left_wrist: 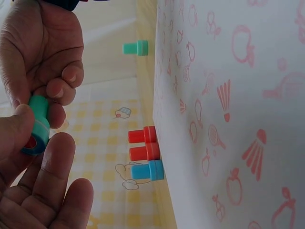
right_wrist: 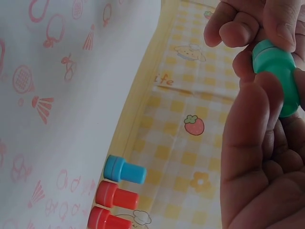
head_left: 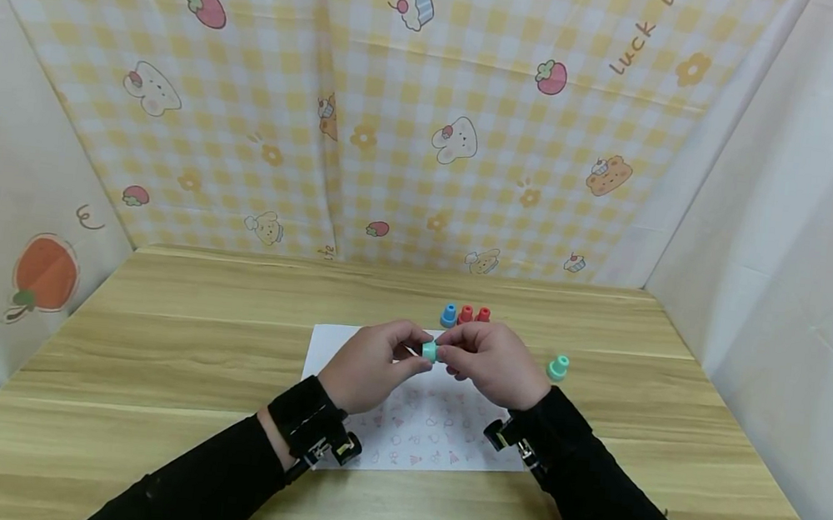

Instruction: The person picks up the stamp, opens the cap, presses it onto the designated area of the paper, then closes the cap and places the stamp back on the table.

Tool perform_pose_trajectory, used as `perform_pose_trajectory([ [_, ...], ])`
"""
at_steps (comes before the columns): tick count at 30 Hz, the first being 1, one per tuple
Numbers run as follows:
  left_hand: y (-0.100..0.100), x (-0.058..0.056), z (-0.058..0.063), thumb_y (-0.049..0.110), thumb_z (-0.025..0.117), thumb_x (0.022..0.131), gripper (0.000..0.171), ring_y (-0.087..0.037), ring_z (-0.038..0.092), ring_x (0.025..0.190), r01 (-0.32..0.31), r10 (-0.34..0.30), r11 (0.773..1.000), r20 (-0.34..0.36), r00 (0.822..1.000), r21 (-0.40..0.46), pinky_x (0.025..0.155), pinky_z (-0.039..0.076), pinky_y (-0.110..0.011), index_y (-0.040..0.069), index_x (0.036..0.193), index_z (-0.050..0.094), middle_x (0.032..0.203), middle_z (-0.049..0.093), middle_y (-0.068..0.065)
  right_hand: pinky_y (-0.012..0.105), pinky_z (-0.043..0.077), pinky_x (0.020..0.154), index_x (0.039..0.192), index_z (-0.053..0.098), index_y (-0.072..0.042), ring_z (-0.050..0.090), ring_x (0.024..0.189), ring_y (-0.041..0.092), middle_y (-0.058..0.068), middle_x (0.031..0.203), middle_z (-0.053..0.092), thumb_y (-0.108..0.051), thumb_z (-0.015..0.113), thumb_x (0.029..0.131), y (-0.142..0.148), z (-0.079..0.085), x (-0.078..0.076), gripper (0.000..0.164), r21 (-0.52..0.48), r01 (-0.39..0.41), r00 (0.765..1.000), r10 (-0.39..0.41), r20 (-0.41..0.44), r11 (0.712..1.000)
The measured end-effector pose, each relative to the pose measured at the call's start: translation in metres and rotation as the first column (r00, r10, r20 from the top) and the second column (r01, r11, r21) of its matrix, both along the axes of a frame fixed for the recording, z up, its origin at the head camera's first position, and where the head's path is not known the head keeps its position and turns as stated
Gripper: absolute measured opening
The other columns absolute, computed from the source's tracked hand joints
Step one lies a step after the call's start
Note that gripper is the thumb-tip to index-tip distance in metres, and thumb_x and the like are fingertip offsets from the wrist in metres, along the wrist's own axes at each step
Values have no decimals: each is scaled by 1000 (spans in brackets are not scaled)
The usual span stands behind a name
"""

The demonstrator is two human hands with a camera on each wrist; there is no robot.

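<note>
Above a white sheet [head_left: 349,337] printed with small red pictures, a green stamp [head_left: 429,351] is held between both hands. My left hand [head_left: 369,364] pinches its wide end between thumb and fingers, and my right hand [head_left: 500,364] grips the narrow handle. Seen from the left wrist, the green stamp [left_wrist: 42,119] is tilted, with a reddish face showing inside its wide end. From the right wrist, fingers of both hands cover parts of the stamp [right_wrist: 276,71].
Beyond the sheet's far edge stand a blue stamp [head_left: 449,317] and two red stamps, one red stamp [head_left: 466,315] beside the other red stamp [head_left: 484,314]. A second green stamp [head_left: 558,367] stands right of the sheet. Everything is on a wooden table [head_left: 174,354], with a checked cloth [head_left: 394,182] hanging behind.
</note>
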State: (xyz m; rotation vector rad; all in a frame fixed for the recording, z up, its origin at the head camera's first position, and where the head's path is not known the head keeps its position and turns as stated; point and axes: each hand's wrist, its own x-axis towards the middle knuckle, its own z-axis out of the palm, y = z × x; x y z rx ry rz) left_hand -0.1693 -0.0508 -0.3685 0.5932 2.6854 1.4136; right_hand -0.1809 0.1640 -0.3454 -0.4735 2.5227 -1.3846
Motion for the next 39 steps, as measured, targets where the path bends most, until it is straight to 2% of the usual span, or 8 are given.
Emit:
perform_pose_trajectory([
  [6,0,0,-1,22,76,99,17,-6,68,86,-5,5,1000,14,1000,22,74,56,-28,20,115,74,103,75,7,39,58,78,109,77,-4,68,77,18,14,94,76,-14,69,102,-3,-2,0,14,-17,13,1000,-13,-7,1000],
  [9,-1,-1,-2,20,76,99,18,-6,68,86,-11,10,999,15,1000,30,73,56,-28,18,116,74,104,76,6,38,60,79,109,77,-4,70,78,17,13,95,78,-13,70,102,-4,-4,0,14,-31,24,1000,-24,-9,999],
  [14,-2,-1,-3,17,76,98,22,-7,69,86,-10,10,998,15,1000,59,73,56,-27,13,120,73,109,77,1,32,60,78,112,76,-1,72,79,16,20,100,78,-12,70,101,-8,-5,1,16,-62,41,999,-41,0,997],
  [22,-2,-2,-2,16,77,97,20,-8,67,83,-20,18,995,26,1000,93,71,54,-26,14,117,73,101,76,5,30,60,78,112,75,0,72,79,14,20,99,78,-12,69,102,-8,-6,1,16,-86,36,999,-37,-12,996],
  [30,-1,-2,-3,15,77,97,20,-7,69,85,-30,26,992,33,999,121,75,57,-27,14,116,73,100,76,4,29,61,78,112,75,1,72,79,14,20,99,78,-10,68,102,-9,-6,2,16,-103,38,999,-40,-17,994],
  [35,0,-3,-4,14,78,97,20,-7,71,86,-34,29,989,38,999,144,76,59,-28,13,116,73,103,77,3,33,62,80,113,74,2,72,79,14,14,93,77,-9,68,102,-9,-7,1,17,-125,48,998,-51,-20,991],
  [39,1,-3,-3,14,78,96,19,-7,71,86,-41,36,988,35,999,146,76,59,-28,13,115,73,103,77,3,29,62,79,113,74,3,72,79,14,10,91,77,-8,69,101,-10,-9,1,17,-153,59,998,-63,-20,986],
])
